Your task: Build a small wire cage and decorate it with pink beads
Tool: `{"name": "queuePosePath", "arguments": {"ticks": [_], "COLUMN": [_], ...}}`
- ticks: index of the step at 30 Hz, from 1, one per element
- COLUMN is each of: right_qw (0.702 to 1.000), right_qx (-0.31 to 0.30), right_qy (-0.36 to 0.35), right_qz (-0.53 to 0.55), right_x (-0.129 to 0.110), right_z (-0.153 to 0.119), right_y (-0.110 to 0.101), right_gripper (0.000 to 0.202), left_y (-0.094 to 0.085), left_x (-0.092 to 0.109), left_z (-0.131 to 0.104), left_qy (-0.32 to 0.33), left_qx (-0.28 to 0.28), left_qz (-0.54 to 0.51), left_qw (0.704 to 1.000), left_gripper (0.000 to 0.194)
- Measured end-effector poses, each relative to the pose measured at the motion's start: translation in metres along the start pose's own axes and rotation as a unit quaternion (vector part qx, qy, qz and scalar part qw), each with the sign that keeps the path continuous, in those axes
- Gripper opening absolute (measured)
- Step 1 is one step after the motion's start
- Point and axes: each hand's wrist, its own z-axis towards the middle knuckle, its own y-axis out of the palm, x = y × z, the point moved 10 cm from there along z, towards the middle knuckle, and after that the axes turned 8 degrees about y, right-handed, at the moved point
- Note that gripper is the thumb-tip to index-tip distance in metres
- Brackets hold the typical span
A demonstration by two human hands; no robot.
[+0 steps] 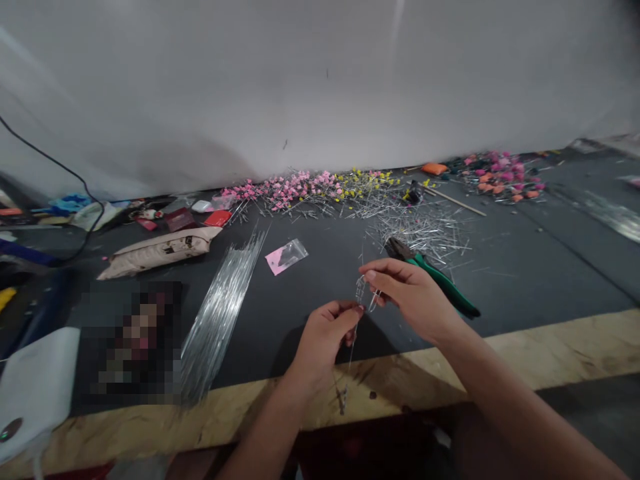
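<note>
**Forearms (520,393) cross the bench's (545,280) front edge, fine wire (359,291) pinched between left hand (325,333) and right hand (413,293)**

Both hands are closed at the fingertips on the wire, just inside the middle of the front edge; the left grips it lower, the right higher, beside a bent loop. One thin strand (351,357) hangs below the left hand to a small clump (343,400) over the pale wooden edge strip (575,350).

Green-handled pliers (450,287) lie just beyond the right hand, with loose wire pieces (430,230) heaped behind them. Towards the left are a small clear bag (287,255) with pink in it, a bundle of long straight wires (223,310) slanting to the front edge, and a beige pouch (163,251). Along the back edge sit pink flowers (295,189), then yellow ones (367,181); pink and orange flowers (505,177) lie near the back right corner.
</note>
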Motion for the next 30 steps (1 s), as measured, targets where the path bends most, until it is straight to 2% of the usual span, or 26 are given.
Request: {"name": "queuePosePath", "arguments": {"ticks": [4,8,12,30], "right_qw": [1.000,0.992,0.985,0.987], "right_qx": [-0.002,-0.073,-0.121,-0.142], "right_qy": [0.016,0.051,0.067,0.071], "right_qz": [-0.024,-0.091,-0.101,-0.038], "right_x": [0.004,0.018,0.027,0.031], "right_z": [0.001,0.002,0.001,0.006], "right_y": [0.000,0.011,0.019,0.026], "right_gripper": [0.028,0.024,0.016,0.010], "left_y": [-0.004,-0.008,-0.009,-0.014], "left_x": [-0.001,0.000,0.002,0.006], "left_z": [0.002,0.002,0.003,0.004], "left_qy": [0.004,0.010,0.015,0.040], "left_qx": [0.017,0.024,0.022,0.019], "left_qz": [-0.023,-0.018,-0.009,0.013], "left_qw": [1.000,1.000,1.000,0.999], "left_gripper": [0.014,0.016,0.017,0.021]}}
